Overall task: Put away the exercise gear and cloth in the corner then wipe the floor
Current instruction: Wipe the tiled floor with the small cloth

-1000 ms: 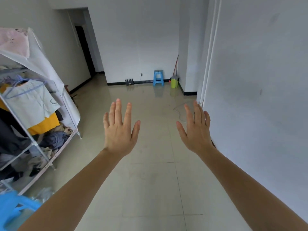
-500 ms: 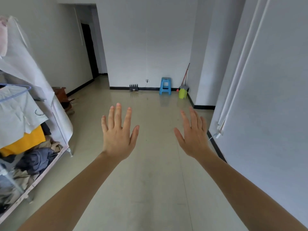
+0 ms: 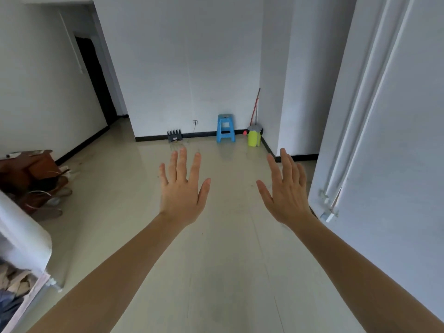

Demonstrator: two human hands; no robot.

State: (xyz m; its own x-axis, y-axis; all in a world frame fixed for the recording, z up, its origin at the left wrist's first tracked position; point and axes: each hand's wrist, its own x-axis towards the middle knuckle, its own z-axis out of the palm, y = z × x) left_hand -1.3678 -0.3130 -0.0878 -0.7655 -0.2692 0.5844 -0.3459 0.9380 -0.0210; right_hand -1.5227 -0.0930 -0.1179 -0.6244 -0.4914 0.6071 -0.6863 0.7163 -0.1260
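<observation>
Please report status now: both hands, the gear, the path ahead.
Left hand open, empty. Right hand open, empty. No exercise gear or cloth identifiable. Glossy beige tiled floor ahead unobstructed to blue plastic stool.

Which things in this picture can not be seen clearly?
- Head view: exercise gear and cloth are not identifiable anywhere.
- Clothes rack: cut off by the left edge.
- Black object at the far wall: too small to identify.
- Brown pile: contents unclear.
</observation>
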